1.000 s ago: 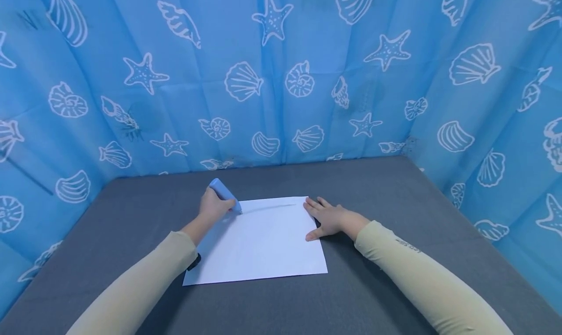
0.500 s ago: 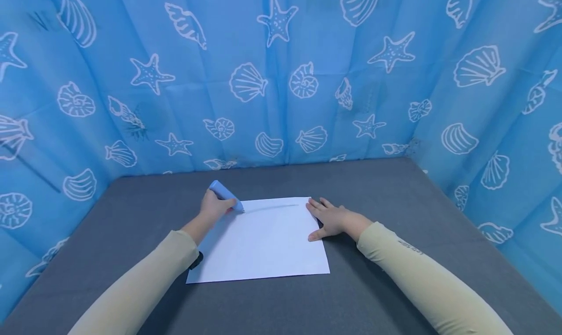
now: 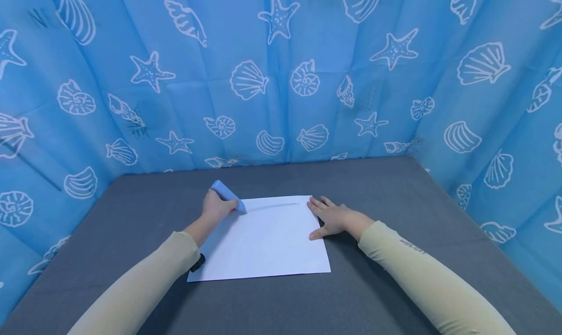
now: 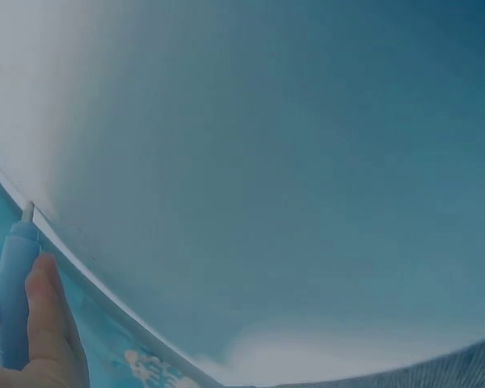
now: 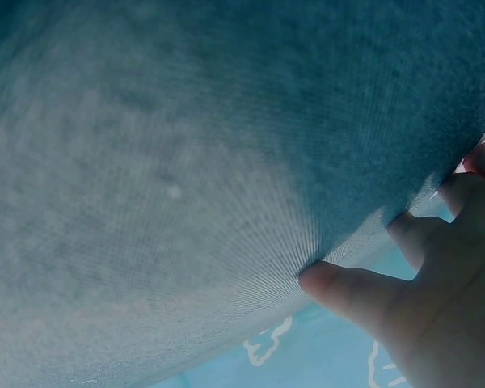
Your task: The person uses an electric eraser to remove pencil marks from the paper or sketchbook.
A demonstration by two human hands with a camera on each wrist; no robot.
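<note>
My left hand (image 3: 213, 208) grips a thick light-blue pen-shaped tool (image 3: 226, 192), leaning up to the left, its tip down at the upper left of a white sheet of paper (image 3: 268, 247). A narrow collar and thin grey tip show on the pen-shaped tool (image 4: 18, 267) in the left wrist view. From near the tip a faint grey streak (image 3: 274, 206) runs rightward along the sheet's top. My right hand (image 3: 331, 219) lies with fingers spread over the sheet's right edge. In the right wrist view the right hand (image 5: 436, 283) is close to the grey cloth.
A dark grey cloth (image 3: 263, 305) covers the table under the sheet. Behind and at both sides hangs a blue curtain (image 3: 272, 110) with white shells and starfish. Both forearms wear pale sleeves (image 3: 421, 271), and a black band (image 3: 198, 263) shows beside the left sleeve.
The head view has shifted slightly. Both hands, the pen-shaped tool and the sheet keep about the same places relative to one another.
</note>
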